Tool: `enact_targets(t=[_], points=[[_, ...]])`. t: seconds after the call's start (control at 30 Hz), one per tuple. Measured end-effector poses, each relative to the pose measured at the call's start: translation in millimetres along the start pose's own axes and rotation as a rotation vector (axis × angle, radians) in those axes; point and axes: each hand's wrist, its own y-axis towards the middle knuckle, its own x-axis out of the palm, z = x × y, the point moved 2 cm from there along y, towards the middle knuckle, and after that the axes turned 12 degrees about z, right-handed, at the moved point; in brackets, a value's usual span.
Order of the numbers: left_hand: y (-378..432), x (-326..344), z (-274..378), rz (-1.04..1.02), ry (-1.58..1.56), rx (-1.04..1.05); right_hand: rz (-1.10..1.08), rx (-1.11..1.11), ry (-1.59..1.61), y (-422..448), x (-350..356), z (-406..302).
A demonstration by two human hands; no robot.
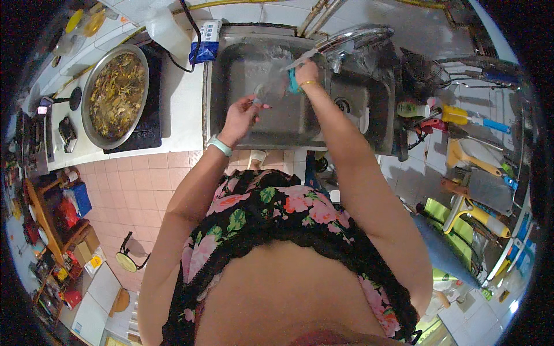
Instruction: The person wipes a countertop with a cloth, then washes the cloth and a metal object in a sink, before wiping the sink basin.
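My right hand [306, 72], with a gold bangle at the wrist, is closed around a teal object [294, 81] beside the running tap [359, 36]. Its exact kind is blurred. Water [298, 59] falls past that hand into the large basin of a stainless steel sink [281, 125]. Over the left part of this basin is my left hand [243, 116], a pale mint band on its wrist. Its thumb and fingers are bent towards each other near a small pale blur, and whether they grip anything does not show.
Left of the sink, a big metal basin of cooked food with broth [117, 95] rests on a black induction cooktop [149, 125]. A blue-and-white packet [205, 41] stands at the sink's corner. Brushes, a cleaver [489, 190] and a yellow-handled squeegee [480, 216] hang at right.
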Motion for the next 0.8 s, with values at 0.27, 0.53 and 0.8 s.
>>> enact_targets(t=[0.27, 0.53, 0.8], points=[[33, 6, -4, 0.015, -0.126, -0.069, -0.072, 0.373, 0.357, -59, 7, 55], [81, 61, -20, 0.075, 0.334, 0.250, -0.043, 0.468, 0.404, -83, 17, 74], [44, 53, -6, 0.132, 0.945, 0.674, 0.085, 0.343, 0.574, -80, -42, 57]])
